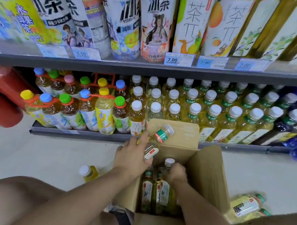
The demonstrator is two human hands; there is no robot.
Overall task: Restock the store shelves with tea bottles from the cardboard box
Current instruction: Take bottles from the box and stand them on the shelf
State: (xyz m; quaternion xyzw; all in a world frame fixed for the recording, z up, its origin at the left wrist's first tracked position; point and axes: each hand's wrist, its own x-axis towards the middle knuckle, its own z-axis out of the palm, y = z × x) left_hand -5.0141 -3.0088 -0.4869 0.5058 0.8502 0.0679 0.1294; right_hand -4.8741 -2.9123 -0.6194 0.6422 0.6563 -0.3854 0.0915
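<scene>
While the left hand [133,156] has its fingers wrapped around a tea bottle [157,140], held tilted above the cardboard box [206,172] and probably headed for the bottom shelf [81,135], the right hand [176,173] is down inside, fingers clamped on a second bottle [168,163] by the neck. More bottles stand in the box, so plenty's left to stock. Loose bottles [247,205] lie on the floor nearby.

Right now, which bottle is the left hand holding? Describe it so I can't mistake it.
Find the open cardboard box on the floor below the bottom shelf. The left hand holds a tea bottle above its far-left corner. Unlike the upright bottles inside the box, it is lifted clear and tilted, cap toward the shelf.
</scene>
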